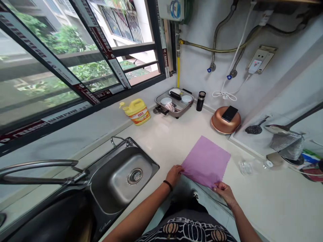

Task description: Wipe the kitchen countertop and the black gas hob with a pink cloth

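Purple cloth (208, 159) lies spread across a pale countertop (164, 143), right of center in the frame, its near edge at the counter's front edge. A person's left hand (174, 174), a dark band (168, 185) around the wrist, grasps the cloth's near left corner, while the right hand (224, 192) pinches the near right corner between thumb and fingers. Left of the cloth, a steel sink (116, 181) with a round drain (135, 176) fills much of the lower left of the frame. Above center stand a yellow jug (138, 112) with a pump top, a square electric pan (182, 111) under a clear lid, with white dishes showing inside, and an upright black flask (201, 101). Farther right, a black phone (229, 114) rests on an upturned copper-colored bowl (219, 120). A window (93, 79) with greenery beyond it spans the upper left; hoses and a wall socket (262, 58) occupy the upper right.
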`<control>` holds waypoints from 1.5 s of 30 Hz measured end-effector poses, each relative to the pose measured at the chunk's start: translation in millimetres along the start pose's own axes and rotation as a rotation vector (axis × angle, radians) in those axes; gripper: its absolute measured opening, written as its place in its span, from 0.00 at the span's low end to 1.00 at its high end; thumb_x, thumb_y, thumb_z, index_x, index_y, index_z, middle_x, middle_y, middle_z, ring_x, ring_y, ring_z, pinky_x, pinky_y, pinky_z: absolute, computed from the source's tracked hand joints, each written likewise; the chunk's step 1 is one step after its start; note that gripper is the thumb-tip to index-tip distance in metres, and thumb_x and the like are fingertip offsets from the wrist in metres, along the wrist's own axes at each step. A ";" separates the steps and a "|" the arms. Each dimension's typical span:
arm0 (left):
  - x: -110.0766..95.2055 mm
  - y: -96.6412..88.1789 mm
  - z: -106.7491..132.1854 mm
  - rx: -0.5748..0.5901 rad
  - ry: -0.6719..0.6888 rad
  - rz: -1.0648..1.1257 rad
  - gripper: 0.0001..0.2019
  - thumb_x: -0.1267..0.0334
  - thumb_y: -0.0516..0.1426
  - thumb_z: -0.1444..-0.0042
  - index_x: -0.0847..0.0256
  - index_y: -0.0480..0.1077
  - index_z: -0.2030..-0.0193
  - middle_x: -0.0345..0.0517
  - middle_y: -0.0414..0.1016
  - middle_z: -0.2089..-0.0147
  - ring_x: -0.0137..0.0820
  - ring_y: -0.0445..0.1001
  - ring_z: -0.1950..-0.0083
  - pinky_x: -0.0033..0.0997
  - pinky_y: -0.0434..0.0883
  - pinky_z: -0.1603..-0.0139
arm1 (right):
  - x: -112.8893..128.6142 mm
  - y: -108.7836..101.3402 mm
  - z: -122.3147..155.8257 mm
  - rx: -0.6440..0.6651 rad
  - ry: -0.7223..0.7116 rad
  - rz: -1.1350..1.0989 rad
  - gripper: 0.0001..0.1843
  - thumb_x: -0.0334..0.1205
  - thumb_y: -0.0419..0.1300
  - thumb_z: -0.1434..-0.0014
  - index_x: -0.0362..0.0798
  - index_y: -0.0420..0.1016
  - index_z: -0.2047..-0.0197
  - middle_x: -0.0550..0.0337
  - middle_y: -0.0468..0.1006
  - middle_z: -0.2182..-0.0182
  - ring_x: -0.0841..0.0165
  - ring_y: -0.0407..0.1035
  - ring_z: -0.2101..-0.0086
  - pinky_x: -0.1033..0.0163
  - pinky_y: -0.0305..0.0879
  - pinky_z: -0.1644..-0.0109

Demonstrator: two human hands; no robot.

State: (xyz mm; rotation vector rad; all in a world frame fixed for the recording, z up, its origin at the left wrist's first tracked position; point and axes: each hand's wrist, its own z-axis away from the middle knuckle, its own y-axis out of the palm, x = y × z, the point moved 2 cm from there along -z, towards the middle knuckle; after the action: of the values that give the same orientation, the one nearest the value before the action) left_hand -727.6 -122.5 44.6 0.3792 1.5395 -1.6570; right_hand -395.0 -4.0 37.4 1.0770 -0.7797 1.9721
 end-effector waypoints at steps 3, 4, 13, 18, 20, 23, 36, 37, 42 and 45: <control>-10.5 -8.9 -10.2 0.025 -0.030 -0.063 0.22 0.80 0.54 0.44 0.55 0.83 0.52 0.47 0.85 0.48 0.38 0.80 0.43 0.38 0.72 0.36 | 0.4 3.6 -6.0 -0.001 -0.021 -0.078 0.34 0.66 0.77 0.66 0.55 0.59 0.80 0.56 0.80 0.70 0.52 0.76 0.58 0.50 0.70 0.50; -15.9 -11.9 -15.7 0.028 -0.040 -0.091 0.22 0.79 0.55 0.43 0.54 0.83 0.51 0.46 0.85 0.48 0.38 0.80 0.43 0.37 0.72 0.36 | 1.4 5.0 -9.3 0.011 -0.037 -0.086 0.32 0.65 0.77 0.65 0.56 0.62 0.78 0.57 0.80 0.71 0.53 0.76 0.61 0.50 0.70 0.51; -50.1 -29.8 -54.1 0.147 -0.070 -0.269 0.17 0.77 0.59 0.46 0.53 0.84 0.57 0.47 0.85 0.54 0.40 0.81 0.46 0.35 0.71 0.40 | 11.8 16.8 -33.9 0.164 -0.042 0.635 0.16 0.39 0.68 0.53 0.52 0.84 0.58 0.60 0.82 0.66 0.60 0.74 0.61 0.57 0.67 0.53; -43.3 -33.2 -49.7 0.205 -0.073 -0.302 0.18 0.77 0.58 0.46 0.55 0.84 0.56 0.46 0.85 0.54 0.38 0.81 0.48 0.34 0.72 0.41 | 9.5 22.4 -30.3 0.152 -0.085 0.775 0.10 0.36 0.65 0.44 0.52 0.83 0.58 0.55 0.84 0.54 0.60 0.75 0.52 0.59 0.65 0.47; -41.8 -33.0 -53.4 0.237 -0.065 -0.310 0.18 0.77 0.59 0.47 0.55 0.84 0.56 0.45 0.85 0.54 0.37 0.82 0.49 0.33 0.72 0.43 | 6.7 24.9 -28.2 0.117 -0.066 0.755 0.13 0.39 0.66 0.42 0.54 0.82 0.52 0.56 0.84 0.51 0.60 0.75 0.52 0.59 0.65 0.48; -43.9 -32.2 -66.4 0.321 -0.035 -0.347 0.17 0.77 0.59 0.46 0.55 0.84 0.57 0.43 0.87 0.53 0.35 0.82 0.50 0.30 0.72 0.47 | 1.9 28.8 -26.0 0.115 -0.033 0.747 0.07 0.41 0.64 0.40 0.54 0.82 0.58 0.56 0.84 0.56 0.59 0.75 0.54 0.58 0.65 0.50; -115.7 -57.8 -206.1 0.513 0.182 -0.409 0.11 0.70 0.63 0.49 0.53 0.84 0.61 0.41 0.87 0.57 0.37 0.82 0.51 0.29 0.74 0.47 | 37.3 -39.3 -60.3 -0.412 -0.157 -0.017 0.25 0.65 0.68 0.52 0.52 0.72 0.70 0.66 0.70 0.77 0.69 0.61 0.75 0.61 0.60 0.68; -124.4 -55.0 -223.9 0.496 0.182 -0.411 0.13 0.70 0.63 0.48 0.52 0.85 0.58 0.42 0.87 0.54 0.39 0.82 0.48 0.31 0.73 0.44 | 45.3 -48.2 -75.3 -0.446 -0.153 -0.017 0.25 0.65 0.68 0.53 0.52 0.73 0.68 0.66 0.72 0.76 0.69 0.61 0.75 0.61 0.61 0.68; -139.6 -34.8 -264.4 0.309 0.088 -0.410 0.32 0.69 0.62 0.42 0.48 0.70 0.30 0.49 0.74 0.29 0.45 0.68 0.28 0.45 0.66 0.29 | 57.5 -75.8 -119.6 -0.600 0.024 0.226 0.34 0.57 0.66 0.54 0.49 0.80 0.46 0.65 0.77 0.75 0.63 0.69 0.74 0.57 0.68 0.64; -115.4 -30.2 -237.0 0.191 -0.023 -0.405 0.30 0.65 0.59 0.35 0.54 0.64 0.26 0.56 0.70 0.27 0.44 0.66 0.26 0.44 0.66 0.29 | 42.0 -66.3 -103.2 -0.608 0.013 0.359 0.31 0.56 0.62 0.47 0.48 0.82 0.45 0.61 0.80 0.73 0.62 0.71 0.73 0.56 0.69 0.62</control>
State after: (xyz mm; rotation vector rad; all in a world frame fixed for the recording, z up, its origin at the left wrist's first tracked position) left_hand -750.8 136.5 97.4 0.1508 1.5152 -2.1222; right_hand -399.0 125.6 36.8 0.5859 -1.5249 1.8201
